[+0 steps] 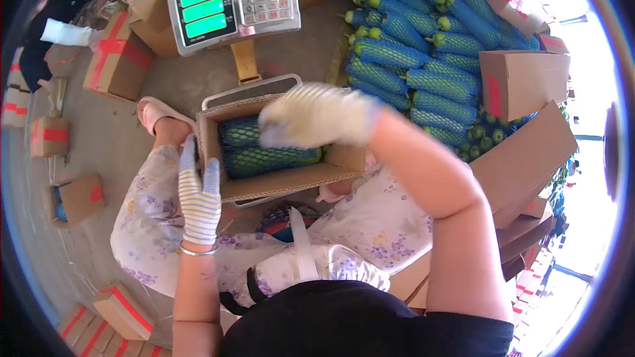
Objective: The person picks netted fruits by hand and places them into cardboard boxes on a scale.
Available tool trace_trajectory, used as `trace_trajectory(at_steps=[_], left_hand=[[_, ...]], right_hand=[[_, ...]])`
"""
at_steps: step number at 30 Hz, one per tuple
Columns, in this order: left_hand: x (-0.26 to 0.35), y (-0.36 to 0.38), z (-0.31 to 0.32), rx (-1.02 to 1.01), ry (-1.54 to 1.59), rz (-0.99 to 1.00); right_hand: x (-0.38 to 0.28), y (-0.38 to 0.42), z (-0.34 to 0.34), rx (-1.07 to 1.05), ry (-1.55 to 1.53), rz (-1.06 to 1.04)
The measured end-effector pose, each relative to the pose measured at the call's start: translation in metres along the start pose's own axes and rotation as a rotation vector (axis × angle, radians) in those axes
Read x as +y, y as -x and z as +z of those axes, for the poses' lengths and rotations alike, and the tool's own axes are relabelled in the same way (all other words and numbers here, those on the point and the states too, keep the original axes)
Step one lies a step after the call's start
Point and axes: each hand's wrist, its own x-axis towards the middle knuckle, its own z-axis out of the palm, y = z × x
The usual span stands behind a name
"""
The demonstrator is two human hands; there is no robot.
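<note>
An open cardboard box (278, 184) stands on a weighing platform in front of me, holding green vegetables in green foam netting (264, 157). My left hand (198, 193), in a striped glove, rests flat against the box's left wall. My right hand (316, 118), in a white glove, hovers blurred over the box's top, fingers curled just above the netted vegetables; I cannot tell whether it grips one.
A digital scale display (231, 3) with green screens stands behind the box. A heap of blue-netted vegetables (423, 46) lies to the right among open cartons (522, 82). Red-taped boxes (116, 59) sit on the floor at left. Another person's sleeve (66, 32) shows at upper left.
</note>
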Motion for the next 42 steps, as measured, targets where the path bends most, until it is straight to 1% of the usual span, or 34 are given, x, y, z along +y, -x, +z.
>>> trace_trajectory(at_steps=[1,3,5,7,9,10,11,12,13,14,15,16,17,18,19,20,21,22,23,25,27,29,30,31,33,35,37,38,39,41,42], left_hand=[[0.003,0.005,0.0,0.034,0.086,-0.034],[-0.001,0.009,-0.004,0.088,-0.009,0.066],[0.005,0.007,-0.01,0.088,-0.036,0.09],[0.019,0.004,-0.014,0.088,-0.069,0.104],[0.034,-0.001,-0.019,0.096,-0.123,0.086],[0.038,-0.003,-0.02,0.112,-0.194,0.145],[0.039,-0.003,-0.022,0.137,-0.212,0.144],[0.038,-0.002,-0.024,0.123,-0.238,0.137],[0.039,-0.001,-0.028,0.118,-0.267,0.129],[0.044,0.001,-0.03,0.122,-0.263,0.124],[0.047,0.003,-0.031,0.156,-0.291,0.115],[0.049,0.004,-0.031,0.13,-0.277,0.133],[0.052,0.005,-0.03,0.102,-0.26,0.155],[0.059,0.004,-0.028,0.1,-0.264,0.156],[0.063,0.004,-0.025,0.104,-0.279,0.151],[0.067,0.004,-0.019,0.085,-0.242,0.137],[0.073,0.001,-0.013,0.066,-0.198,0.125],[0.081,-0.003,-0.006,0.058,-0.2,0.177],[0.09,-0.007,0.001,0.059,-0.199,0.176],[0.103,-0.015,0.01,-0.013,-0.078,0.283],[0.112,-0.017,0.019,-0.048,-0.022,0.309],[0.114,-0.018,0.024,-0.092,-0.042,0.364],[0.115,-0.018,0.023,-0.091,-0.07,0.358],[0.111,-0.017,0.02,-0.065,-0.063,0.324],[0.103,-0.016,0.017,-0.041,0.012,0.242],[0.095,-0.015,0.017,-0.004,0.078,0.223],[0.094,-0.017,0.018,-0.033,0.197,0.175],[0.094,-0.017,0.017,-0.045,0.209,0.179],[0.095,-0.019,0.017,-0.053,0.263,0.131],[0.096,-0.024,0.02,-0.046,0.371,0.042],[0.09,-0.026,0.02,-0.014,0.428,0.013]], right_hand=[[0.028,0.025,-0.019,0.157,-0.124,-0.087],[0.058,0.076,-0.049,0.372,-0.62,0.244],[0.123,0.106,-0.039,0.489,-0.575,0.336],[0.188,0.118,0.001,0.4,-0.159,0.389],[0.227,0.117,0.051,0.084,0.078,0.582],[0.241,0.117,0.084,0.05,0.13,0.663],[0.247,0.115,0.107,-0.099,0.181,0.745],[0.281,0.115,0.161,-0.064,0.233,0.804],[0.266,0.111,0.166,-0.217,0.263,0.849],[0.288,0.116,0.203,-0.141,0.22,0.853],[0.311,0.12,0.241,-0.08,0.251,0.888],[0.311,0.127,0.258,-0.005,0.218,0.904],[0.311,0.128,0.268,0.072,0.182,0.922],[0.311,0.129,0.273,0.077,0.181,0.898],[0.309,0.134,0.279,0.129,0.118,0.923],[0.306,0.14,0.286,0.177,0.053,0.955],[0.305,0.144,0.291,0.176,0.048,0.954],[0.306,0.147,0.293,0.192,0.069,0.913],[0.308,0.148,0.291,0.206,0.09,0.871],[0.309,0.15,0.288,0.184,0.078,0.853],[0.304,0.151,0.277,0.164,0.061,0.835],[0.292,0.153,0.255,0.265,0.0,0.746],[0.291,0.15,0.249,0.218,-0.084,0.829],[0.289,0.152,0.24,0.204,-0.088,0.846],[0.289,0.153,0.216,0.193,-0.43,0.724],[0.285,0.163,0.181,0.283,-0.717,0.541],[0.228,0.174,0.099,0.249,-1.019,0.491],[0.197,0.181,0.068,0.237,-1.2,0.358],[0.168,0.183,0.04,0.231,-1.372,0.212],[0.112,0.171,-0.001,0.094,-1.304,-0.043],[0.086,0.161,-0.01,0.105,-1.215,-0.114]])
